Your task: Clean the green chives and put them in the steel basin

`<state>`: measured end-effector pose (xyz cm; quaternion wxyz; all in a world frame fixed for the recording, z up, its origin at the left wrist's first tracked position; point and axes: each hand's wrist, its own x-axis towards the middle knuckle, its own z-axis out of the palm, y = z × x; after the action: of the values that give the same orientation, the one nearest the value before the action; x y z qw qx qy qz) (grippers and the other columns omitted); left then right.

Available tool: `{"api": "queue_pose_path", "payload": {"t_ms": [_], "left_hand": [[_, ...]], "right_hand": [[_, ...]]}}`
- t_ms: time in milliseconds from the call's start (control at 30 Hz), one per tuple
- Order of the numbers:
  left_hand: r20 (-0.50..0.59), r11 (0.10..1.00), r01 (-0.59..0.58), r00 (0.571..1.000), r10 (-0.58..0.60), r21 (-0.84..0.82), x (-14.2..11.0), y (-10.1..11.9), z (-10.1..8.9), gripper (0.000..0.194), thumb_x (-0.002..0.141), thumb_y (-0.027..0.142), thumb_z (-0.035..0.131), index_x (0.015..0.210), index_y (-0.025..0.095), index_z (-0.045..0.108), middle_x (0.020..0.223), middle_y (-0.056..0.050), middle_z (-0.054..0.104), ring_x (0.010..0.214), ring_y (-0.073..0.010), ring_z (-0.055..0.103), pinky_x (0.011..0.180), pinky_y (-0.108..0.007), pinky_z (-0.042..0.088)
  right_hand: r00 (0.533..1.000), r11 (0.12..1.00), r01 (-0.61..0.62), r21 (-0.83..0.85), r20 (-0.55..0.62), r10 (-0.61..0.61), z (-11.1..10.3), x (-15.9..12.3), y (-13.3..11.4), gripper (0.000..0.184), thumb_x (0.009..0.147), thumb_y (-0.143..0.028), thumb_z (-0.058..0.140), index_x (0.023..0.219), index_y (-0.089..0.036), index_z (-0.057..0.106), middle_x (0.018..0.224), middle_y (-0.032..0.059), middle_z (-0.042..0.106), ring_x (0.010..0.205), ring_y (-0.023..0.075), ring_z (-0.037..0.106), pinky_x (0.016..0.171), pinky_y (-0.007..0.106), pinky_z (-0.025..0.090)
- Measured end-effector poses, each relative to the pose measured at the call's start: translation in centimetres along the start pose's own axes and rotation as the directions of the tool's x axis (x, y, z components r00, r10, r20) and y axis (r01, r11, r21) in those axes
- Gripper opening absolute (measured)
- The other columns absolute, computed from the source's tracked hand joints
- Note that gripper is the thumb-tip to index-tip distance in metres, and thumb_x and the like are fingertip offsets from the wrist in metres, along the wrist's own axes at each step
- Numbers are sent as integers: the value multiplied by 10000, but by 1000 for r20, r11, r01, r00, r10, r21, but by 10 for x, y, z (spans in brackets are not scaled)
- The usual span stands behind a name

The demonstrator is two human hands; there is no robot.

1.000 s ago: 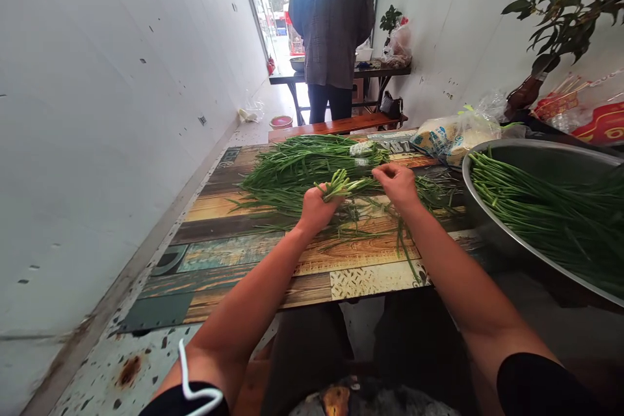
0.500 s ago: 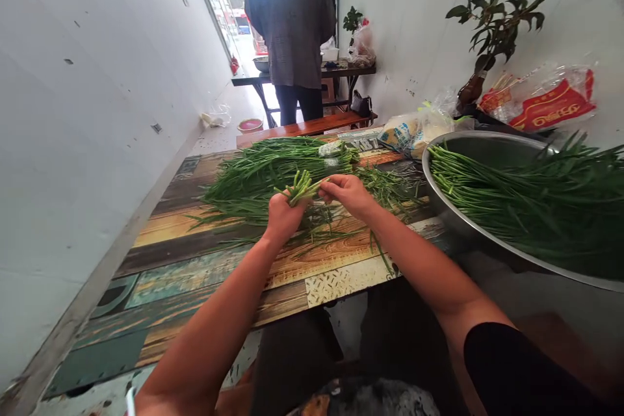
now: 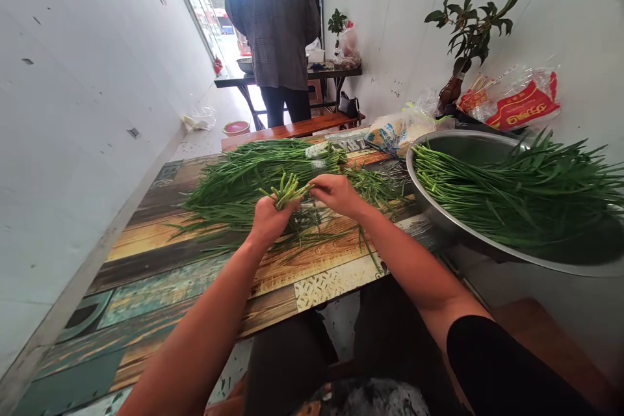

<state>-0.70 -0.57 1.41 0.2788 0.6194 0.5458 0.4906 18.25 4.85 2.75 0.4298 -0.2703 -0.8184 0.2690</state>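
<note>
From my end I see the left hand [image 3: 270,220] closed round a bunch of green stalks [image 3: 286,190] over the desk [image 3: 277,273], pale ends fanned up and rightward; the right hand [image 3: 337,195] (just right of them) pinches one outlying tip.

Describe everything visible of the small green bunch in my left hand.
The small green bunch is gripped in the left hand, its slender stalks fanning upward, pale yellow-green above the fist. The right hand pinches one stalk leaning right. The bunch is held above the wood-patterned table; its lower part cannot be made out.
</note>
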Motion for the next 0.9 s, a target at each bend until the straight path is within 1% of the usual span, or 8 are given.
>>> {"api": "queue_pose_path", "payload": {"t_ms": [233, 333, 433, 533, 633, 700, 800, 900], "left_hand": [[14, 1000, 16, 1000, -16, 26, 2, -3, -2, 293, 774, 394, 671, 582, 174, 654, 649, -20, 672, 650, -163, 605, 678, -279, 480], [11, 999, 19, 1000, -20, 47, 1, 1, -2, 299, 781, 378, 668, 571, 167, 651, 644, -34, 670, 648, -171, 610, 693, -300, 489], [5, 999, 16, 1000, -17, 45, 0, 4, -1, 295, 799, 362, 653, 578, 167, 658, 675, -47, 687, 675, -184, 626, 726, -324, 493], [10, 999, 32, 999, -32, 16, 0, 5, 0, 301, 796, 386, 659, 584, 172, 654, 663, -42, 681, 680, -187, 627, 735, -329, 485], [15, 999, 32, 999, -32, -5, 0, 4, 0, 342, 771, 452, 665, 573, 174, 637, 630, -31, 645, 663, -176, 605, 717, -318, 464], [17, 1000, 21, 1000, -21, -20, 0, 4, 0, 370, 753, 492, 670, 569, 174, 627, 633, -29, 635, 653, -165, 584, 698, -307, 446], [24, 1000, 7, 1000, -7, -24, 0, 2, 1, 387, 735, 517, 682, 573, 170, 627, 617, -17, 612, 622, -143, 542, 651, -281, 417], [33, 1000, -19, 999, 19, 3, 0, 0, 1, 378, 731, 510, 684, 596, 160, 636, 572, 8, 568, 570, -114, 480, 588, -252, 374]], "right_hand": [[988, 982, 94, -166, -103, -112, -1, 0, 0, 206, 841, -193, 522, 831, -154, 724, 844, 63, 726, 793, 146, 646, 759, 248, 473], [971, 993, -39, -115, -240, 10, -3, 1, -3, 220, 849, -277, 533, 786, -153, 703, 770, 43, 699, 703, 133, 601, 687, 245, 452], [901, 972, -230, -45, -386, 196, -12, 3, -4, 259, 840, -367, 555, 722, -162, 659, 648, 3, 618, 600, 118, 517, 605, 250, 400], [848, 935, -351, -39, -437, 300, -21, 5, 1, 372, 823, -438, 572, 554, -184, 537, 519, -32, 469, 526, 103, 409, 573, 265, 348], [848, 915, -399, 53, -358, 390, -21, 6, 6, 404, 857, -451, 495, 560, -181, 543, 521, -30, 444, 499, 97, 391, 561, 271, 352], [894, 917, -357, 179, -219, 391, -15, 6, 7, 234, 801, -367, 542, 791, -161, 650, 687, -7, 578, 536, 93, 468, 580, 259, 398], [947, 901, -302, 312, -14, 322, -4, 4, 0, 399, 688, -267, 617, 1075, -176, 646, 931, 31, 666, 645, 102, 570, 635, 252, 454], [942, 897, -333, 291, 148, 302, 3, 1, -11, 250, 701, -332, 656, 879, -156, 675, 732, 9, 660, 610, 106, 554, 580, 232, 423]]}}
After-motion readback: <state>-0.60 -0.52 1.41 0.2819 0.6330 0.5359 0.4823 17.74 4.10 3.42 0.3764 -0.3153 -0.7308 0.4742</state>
